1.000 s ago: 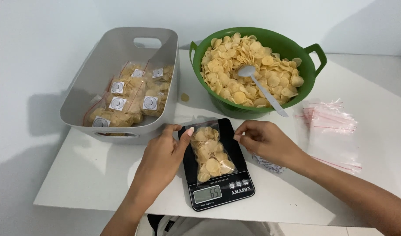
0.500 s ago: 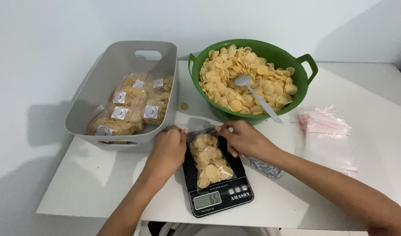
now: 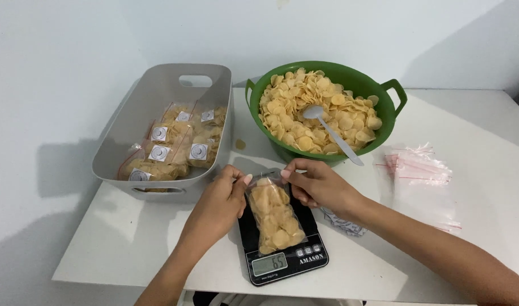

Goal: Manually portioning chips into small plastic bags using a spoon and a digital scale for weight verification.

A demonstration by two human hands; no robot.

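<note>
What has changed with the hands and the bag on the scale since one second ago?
Both hands moved closer together at the top edge of the clear bag of chips: the left hand and right hand now pinch its mouth, one at each corner. The bag stays lying on the black kitchen scale. The grey tub, green bowl with its spoon and the empty bags did not move.

Your clear plastic bag (image 3: 273,218) is packed with round yellow chips and lies flat and lengthwise on the black digital scale (image 3: 282,258). Your left hand (image 3: 222,201) and right hand (image 3: 319,184) pinch its top edge from either side.
</note>
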